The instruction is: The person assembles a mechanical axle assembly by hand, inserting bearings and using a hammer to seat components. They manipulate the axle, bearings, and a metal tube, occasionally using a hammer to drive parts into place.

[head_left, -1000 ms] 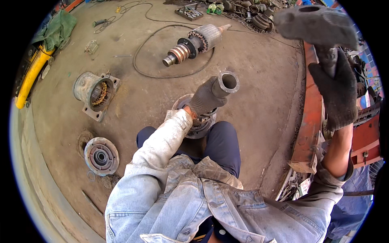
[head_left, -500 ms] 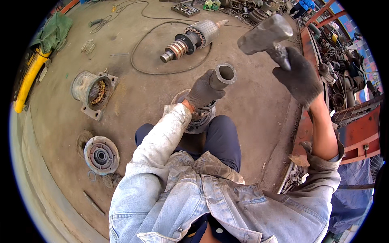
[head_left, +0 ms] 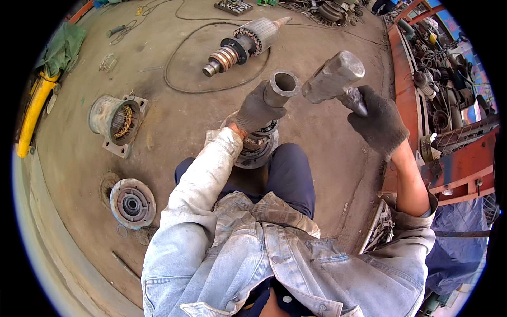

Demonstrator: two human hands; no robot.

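My gloved left hand (head_left: 256, 110) is wrapped round a steel pipe (head_left: 284, 87), which stands roughly upright with its open end toward me. Under that hand, between my knees, sits a round flanged motor part (head_left: 259, 150) with ring-like pieces on it; the hand and sleeve cover some of it. My gloved right hand (head_left: 379, 122) grips a sledgehammer (head_left: 334, 78) close to its head. The hammer head is raised to the right of the pipe's top, apart from it.
A motor rotor (head_left: 248, 45) lies ahead inside a cable loop (head_left: 167, 74). To the left are a motor housing (head_left: 117, 124) and a round end cover (head_left: 133, 204). A red metal frame (head_left: 406, 79) with piled parts runs along the right. A tool tray (head_left: 234, 7) lies far ahead.
The hammer and my right hand have come down and leftward, closer to the pipe. My left hand still holds the pipe. The whole view has shifted slightly.
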